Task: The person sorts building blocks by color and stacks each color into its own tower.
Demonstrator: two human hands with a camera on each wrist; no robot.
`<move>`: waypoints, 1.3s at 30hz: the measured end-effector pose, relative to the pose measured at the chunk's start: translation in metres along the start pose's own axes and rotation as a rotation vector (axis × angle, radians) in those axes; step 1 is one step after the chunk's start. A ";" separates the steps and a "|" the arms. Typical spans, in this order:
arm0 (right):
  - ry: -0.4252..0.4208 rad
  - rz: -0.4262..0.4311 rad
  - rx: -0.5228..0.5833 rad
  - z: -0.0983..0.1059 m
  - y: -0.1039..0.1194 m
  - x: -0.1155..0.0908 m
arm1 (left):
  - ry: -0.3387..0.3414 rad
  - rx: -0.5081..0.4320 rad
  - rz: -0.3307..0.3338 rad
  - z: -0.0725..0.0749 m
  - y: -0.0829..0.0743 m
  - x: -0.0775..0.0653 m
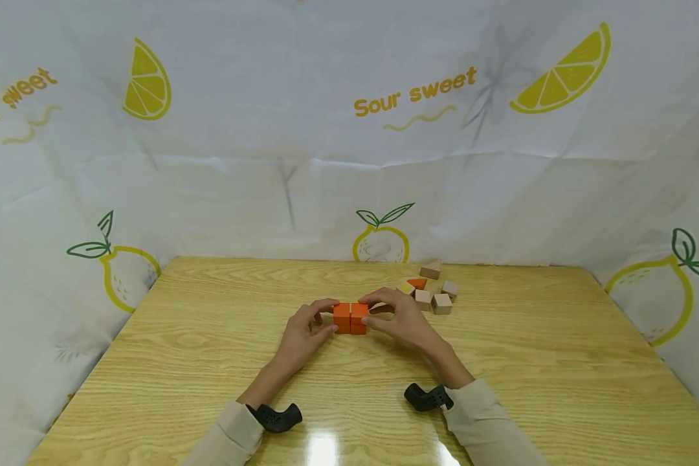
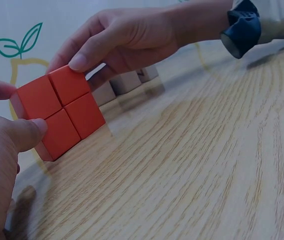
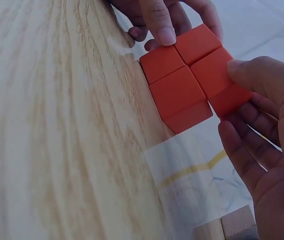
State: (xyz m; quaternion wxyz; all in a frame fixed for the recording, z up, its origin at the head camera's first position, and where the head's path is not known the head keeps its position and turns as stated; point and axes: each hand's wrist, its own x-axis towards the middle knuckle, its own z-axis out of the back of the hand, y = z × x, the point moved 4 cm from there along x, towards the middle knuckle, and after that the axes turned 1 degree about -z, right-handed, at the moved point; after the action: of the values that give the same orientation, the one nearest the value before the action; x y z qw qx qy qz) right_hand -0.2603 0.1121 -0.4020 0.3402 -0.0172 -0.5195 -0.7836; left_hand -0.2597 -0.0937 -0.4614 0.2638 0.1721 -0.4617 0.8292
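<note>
Orange-red cube blocks stand on the table in two side-by-side columns of two. My right hand [image 1: 404, 320] pinches the upper right block [image 2: 69, 84], thumb on its near face and fingers behind. Directly below it sits the lower right block [image 2: 85, 115]. At the other side, my left hand [image 1: 299, 333] grips the left column between thumb and fingers. Its thumb tip lies on the lower left block [image 2: 62, 134], near the seam, while a fingertip touches the outer edge of the upper left block [image 2: 38, 97]. A thin seam separates the columns.
Behind my right hand lie several plain wooden cubes [image 1: 442, 303], a wooden triangular block [image 1: 430, 269], an orange triangular block [image 1: 417, 283] and a block with a yellow mark [image 1: 406, 288]. A lemon-printed white cloth [image 1: 239, 213] hangs along the back of the wood-grain table [image 1: 210, 304].
</note>
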 end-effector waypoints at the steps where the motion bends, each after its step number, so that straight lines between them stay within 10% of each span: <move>1: 0.000 -0.002 -0.002 0.000 0.000 0.000 | 0.000 -0.002 0.000 0.000 0.000 0.000; 39: 0.008 -0.016 -0.012 -0.001 0.001 0.001 | 0.002 -0.014 0.005 0.000 -0.001 0.000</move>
State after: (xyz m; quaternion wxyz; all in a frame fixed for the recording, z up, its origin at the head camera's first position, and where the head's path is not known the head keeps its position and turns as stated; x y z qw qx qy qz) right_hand -0.2599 0.1105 -0.4012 0.3359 -0.0120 -0.5136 -0.7894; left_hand -0.2590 -0.0935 -0.4607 0.2633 0.1683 -0.4679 0.8267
